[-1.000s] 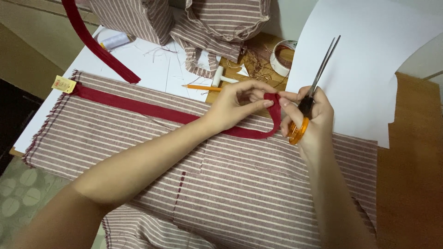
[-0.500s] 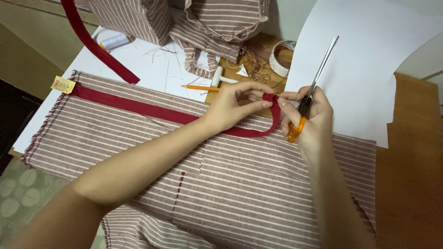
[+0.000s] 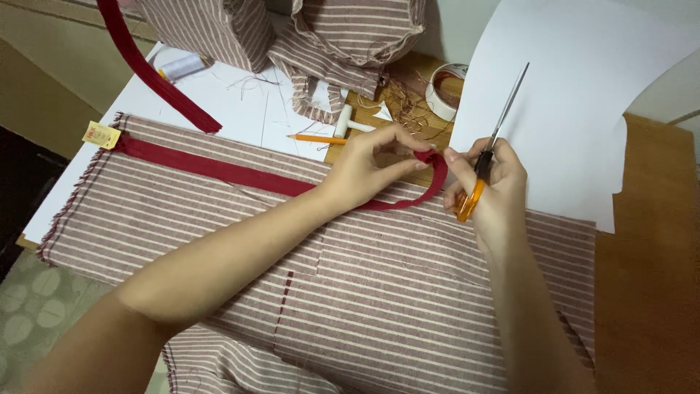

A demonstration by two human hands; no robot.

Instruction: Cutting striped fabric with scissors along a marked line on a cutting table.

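A long dark red fabric strip (image 3: 219, 171) lies across a striped maroon-and-white cloth (image 3: 408, 292) spread on the table. My left hand (image 3: 372, 164) pinches the strip's curled-up right end between thumb and fingers. My right hand (image 3: 488, 186) holds orange-handled scissors (image 3: 487, 149), blades pointing up and away, and its fingertips touch the same strip end. The two hands meet just above the cloth's far edge.
A large white paper sheet (image 3: 576, 95) lies at the right. Behind the hands are a pencil (image 3: 317, 138), a roll of tape (image 3: 443, 91), loose threads, a spool of thread (image 3: 181, 68) and bunched striped fabric (image 3: 343, 36). A second red strip (image 3: 146, 69) hangs at the back left.
Both hands have stayed at the strip's end, with only slight shifts of the fingers and scissors.
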